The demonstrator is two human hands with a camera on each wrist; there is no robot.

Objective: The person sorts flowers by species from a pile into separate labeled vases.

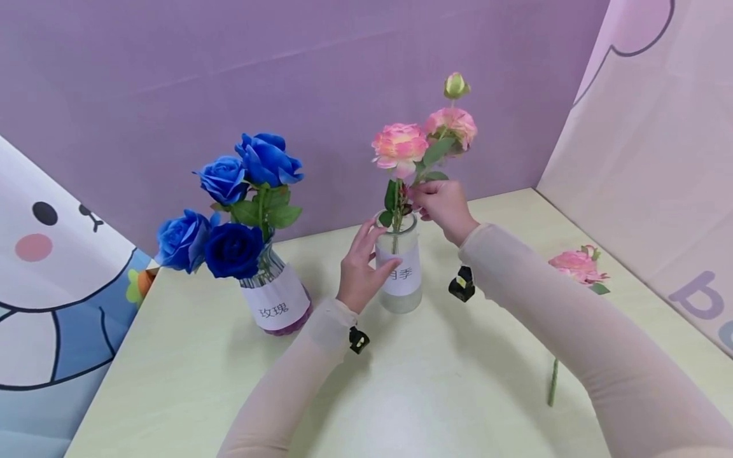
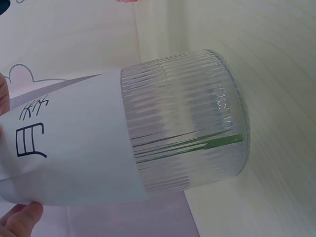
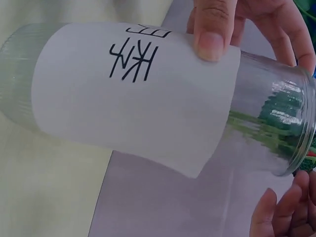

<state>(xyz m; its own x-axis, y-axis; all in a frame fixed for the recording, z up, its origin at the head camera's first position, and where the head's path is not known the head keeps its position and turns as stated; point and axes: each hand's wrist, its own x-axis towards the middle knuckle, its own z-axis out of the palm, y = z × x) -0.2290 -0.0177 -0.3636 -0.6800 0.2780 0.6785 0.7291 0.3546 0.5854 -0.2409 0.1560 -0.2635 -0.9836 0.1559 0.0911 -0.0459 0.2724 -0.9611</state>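
Note:
A ribbed glass jar (image 1: 402, 304) with a handwritten white paper label stands on the table. My left hand (image 1: 362, 270) holds it round the upper part, the thumb over the label in the right wrist view. Pink flowers (image 1: 401, 145) and a pale green bud (image 1: 456, 86) rise above the jar's mouth. Close to the rim my right hand (image 1: 446, 207) pinches a pink flower's stem among the leaves; which stem is partly hidden. A green stem end (image 2: 224, 141) shows through the glass near the jar's bottom in the left wrist view.
Left of the jar stands a labelled vase (image 1: 277, 305) with several blue roses (image 1: 266, 159). Another pink flower (image 1: 578, 266) lies at the right, its stem partly under my right forearm. Purple cloth (image 1: 321, 83) backs the table (image 1: 412, 394), and printed cloths flank it.

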